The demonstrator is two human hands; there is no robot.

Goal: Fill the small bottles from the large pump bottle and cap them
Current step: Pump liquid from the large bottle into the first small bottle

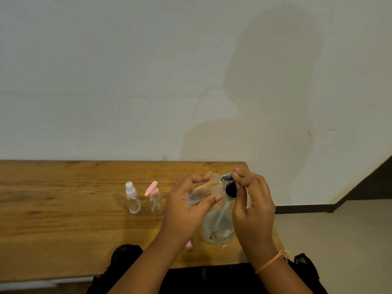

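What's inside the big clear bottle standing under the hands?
A pale dip tube runs down into the large clear bottle from the black pump cap, pinched by the right hand. Its liquid level is unclear; the hand covers its right side.

- Three small bottles: spray-top bottle (132,200) and pink-pump bottle (156,201) standing on the desk (63,219), clear bottle (201,190) lifted.
- One large pump bottle (218,227), by the desk's right edge.
- Two hands: left hand (186,211), right hand (253,206).

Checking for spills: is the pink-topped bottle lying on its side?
No, the pink-topped bottle stands upright on the table.
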